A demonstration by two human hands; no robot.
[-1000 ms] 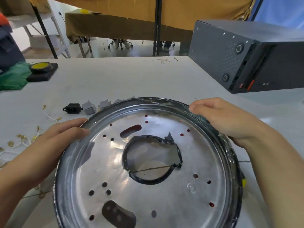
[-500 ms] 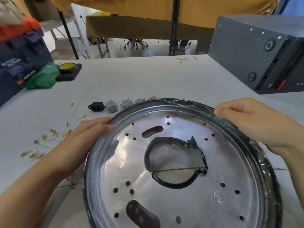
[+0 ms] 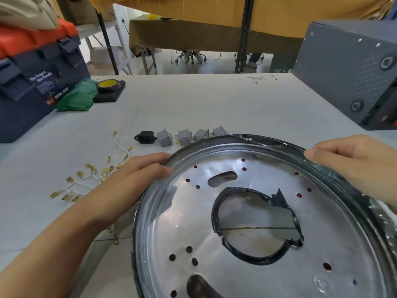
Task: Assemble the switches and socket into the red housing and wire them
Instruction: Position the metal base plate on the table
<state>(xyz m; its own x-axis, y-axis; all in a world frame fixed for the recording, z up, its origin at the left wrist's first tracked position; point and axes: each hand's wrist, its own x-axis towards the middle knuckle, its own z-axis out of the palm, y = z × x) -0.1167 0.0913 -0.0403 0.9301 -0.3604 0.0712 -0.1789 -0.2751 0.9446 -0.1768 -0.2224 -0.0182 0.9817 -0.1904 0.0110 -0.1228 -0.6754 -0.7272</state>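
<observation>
A round housing (image 3: 247,244) fills the lower right; its shiny metal base plate faces me, with a large taped centre hole and small holes showing red beneath. My left hand (image 3: 133,179) grips its left rim and my right hand (image 3: 352,160) grips its upper right rim. Behind the housing lie a black power socket (image 3: 145,137) and several grey rocker switches (image 3: 164,137) in a row. White wires with brass terminals (image 3: 94,177) are scattered to the left of my left hand.
A dark blue toolbox with an orange lid (image 3: 32,72) stands at the far left, with a green cloth (image 3: 77,97) and a black pad holding a yellow-centred tape roll (image 3: 108,89) beside it. A dark grey computer case (image 3: 352,74) sits at the right.
The view has swung left, so the housing and both hands now sit further right in the frame and the toolbox has come into sight. Both hands keep their grip on the rim.
</observation>
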